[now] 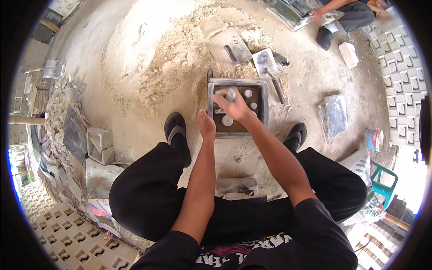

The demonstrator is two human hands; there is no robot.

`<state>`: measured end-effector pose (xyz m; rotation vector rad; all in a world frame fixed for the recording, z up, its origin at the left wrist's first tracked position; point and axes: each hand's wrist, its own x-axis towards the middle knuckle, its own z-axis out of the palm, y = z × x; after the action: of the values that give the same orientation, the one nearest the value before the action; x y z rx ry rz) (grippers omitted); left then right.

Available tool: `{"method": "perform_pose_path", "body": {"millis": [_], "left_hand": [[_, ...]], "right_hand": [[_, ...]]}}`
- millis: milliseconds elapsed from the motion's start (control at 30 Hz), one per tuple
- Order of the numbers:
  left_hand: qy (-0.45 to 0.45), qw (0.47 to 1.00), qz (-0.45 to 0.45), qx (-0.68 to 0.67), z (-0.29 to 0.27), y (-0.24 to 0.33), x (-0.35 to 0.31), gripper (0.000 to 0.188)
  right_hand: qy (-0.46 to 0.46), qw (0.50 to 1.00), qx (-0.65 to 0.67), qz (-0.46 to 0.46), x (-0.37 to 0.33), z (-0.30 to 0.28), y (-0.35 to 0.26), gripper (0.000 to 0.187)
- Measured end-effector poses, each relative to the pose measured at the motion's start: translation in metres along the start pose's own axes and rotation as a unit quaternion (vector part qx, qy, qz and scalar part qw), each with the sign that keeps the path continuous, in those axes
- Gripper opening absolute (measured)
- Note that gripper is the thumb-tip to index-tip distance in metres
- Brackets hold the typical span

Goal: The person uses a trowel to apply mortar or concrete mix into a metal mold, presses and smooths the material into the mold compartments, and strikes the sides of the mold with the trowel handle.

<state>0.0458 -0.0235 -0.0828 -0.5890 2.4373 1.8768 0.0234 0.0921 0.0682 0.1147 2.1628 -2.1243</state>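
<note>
Between my feet lies a rectangular casting frame (264,108) with grey walls and brown, packed-looking material inside. Several pale round discs stand in it, among them a disc (227,120) near the front and another disc (248,93) toward the back. My right hand (234,105) is over the frame's left half, its fingers wrapped round a short grey cylindrical piece (231,94). Right beside the frame's left wall, my left hand (206,123) is closed, and its fingertips are hidden. A small pale bar (219,111) shows between the two hands.
Loose sandy powder (153,67) spreads beyond the frame. A trowel (265,65) and a flat plate with a handle (236,48) lie behind it. Right are a grey slab (334,116), a bucket (373,139) and a green stool (383,182). Another person's hand (315,15) holds a frame at the upper right.
</note>
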Motion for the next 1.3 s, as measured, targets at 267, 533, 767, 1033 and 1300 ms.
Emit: {"method": "perform_pose_path", "body": {"millis": [267, 533, 767, 1033, 1300], "left_hand": [[0.015, 0.999, 0.011, 0.041, 0.006, 0.013, 0.005, 0.048], [0.047, 0.993, 0.077, 0.081, 0.008, 0.016, 0.003, 0.048], [0.055, 0.991, 0.074, 0.096, 0.003, 0.015, -0.007, 0.046], [0.029, 0.99, 0.042, 0.13, 0.001, 0.02, -0.006, 0.049], [0.054, 0.989, 0.078, 0.113, 0.003, 0.027, -0.007, 0.041]], "right_hand": [[0.109, 0.982, -0.067, -0.137, -0.018, -0.006, 0.014, 0.021], [0.202, 0.975, 0.079, -0.048, -0.038, -0.02, 0.008, 0.038], [0.329, 0.94, 0.017, -0.083, -0.057, -0.005, 0.003, 0.041], [0.397, 0.916, 0.047, -0.038, -0.068, 0.001, 0.004, 0.05], [0.396, 0.917, 0.034, -0.034, -0.066, -0.011, -0.002, 0.052]]}}
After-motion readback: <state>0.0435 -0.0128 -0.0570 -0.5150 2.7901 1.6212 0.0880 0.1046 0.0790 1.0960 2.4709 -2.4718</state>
